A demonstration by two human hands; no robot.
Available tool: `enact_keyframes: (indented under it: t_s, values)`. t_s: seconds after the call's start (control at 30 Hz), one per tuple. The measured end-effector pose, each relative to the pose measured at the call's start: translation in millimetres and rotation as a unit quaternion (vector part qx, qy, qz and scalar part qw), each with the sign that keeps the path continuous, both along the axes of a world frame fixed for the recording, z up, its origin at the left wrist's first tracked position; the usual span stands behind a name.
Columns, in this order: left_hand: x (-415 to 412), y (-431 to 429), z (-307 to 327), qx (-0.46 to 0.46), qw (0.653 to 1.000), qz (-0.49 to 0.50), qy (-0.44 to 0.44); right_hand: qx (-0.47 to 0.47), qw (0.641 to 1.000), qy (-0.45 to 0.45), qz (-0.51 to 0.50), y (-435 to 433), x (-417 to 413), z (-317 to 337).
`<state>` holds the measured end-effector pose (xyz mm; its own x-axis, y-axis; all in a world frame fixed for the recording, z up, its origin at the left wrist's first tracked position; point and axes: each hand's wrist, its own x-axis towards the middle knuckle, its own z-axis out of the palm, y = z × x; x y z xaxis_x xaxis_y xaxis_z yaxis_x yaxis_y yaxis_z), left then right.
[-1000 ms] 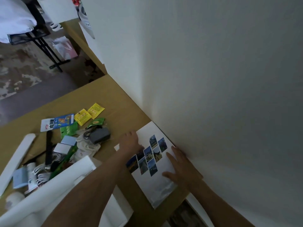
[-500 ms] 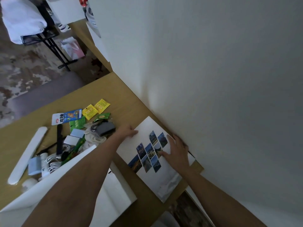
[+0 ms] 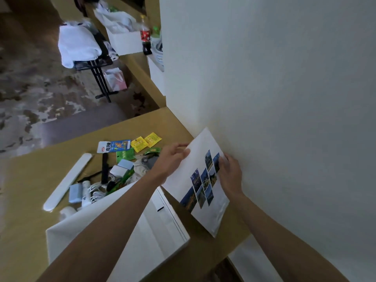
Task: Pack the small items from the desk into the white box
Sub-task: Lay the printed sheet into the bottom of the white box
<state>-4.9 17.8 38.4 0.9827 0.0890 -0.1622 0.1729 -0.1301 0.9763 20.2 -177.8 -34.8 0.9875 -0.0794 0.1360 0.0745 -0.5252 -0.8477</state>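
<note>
White box (image 3: 162, 226) sits open on the desk (image 3: 142, 127); the left arm covers its inside, so contents can't be told. Just right of the box, a photo sheet (image 3: 195, 159) is tilted up. The left hand (image 3: 171, 159) pinches its top-left edge and the right hand (image 3: 230, 171) grips its right edge. Behind the box is a pile: snack packet (image 3: 114, 146) with Chinese writing, yellow sachets (image 3: 145, 140), green packets (image 3: 125, 155), white cables (image 3: 95, 192). Print on all of them is too small to read.
</note>
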Motion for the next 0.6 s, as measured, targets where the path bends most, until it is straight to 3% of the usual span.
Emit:
enact_keyframes:
  t_s: [0.23,0.3,0.47,0.6]
  values:
    - [-56,44,59,-0.178,0.973,0.134,-0.059,-0.062,0.995,-0.073,0.042,32,0,79]
    - [-78,70,64,-0.223,0.959,0.161,-0.071,-0.069,0.996,-0.039,0.03,46,-7,92]
    - [-140,139,54,-0.268,0.932,0.237,-0.052,0.027,0.99,0.131,0.052,90,-35,98]
    - [-198,181,31,-0.261,0.917,0.301,-0.03,0.046,0.979,0.171,0.099,132,-56,88]
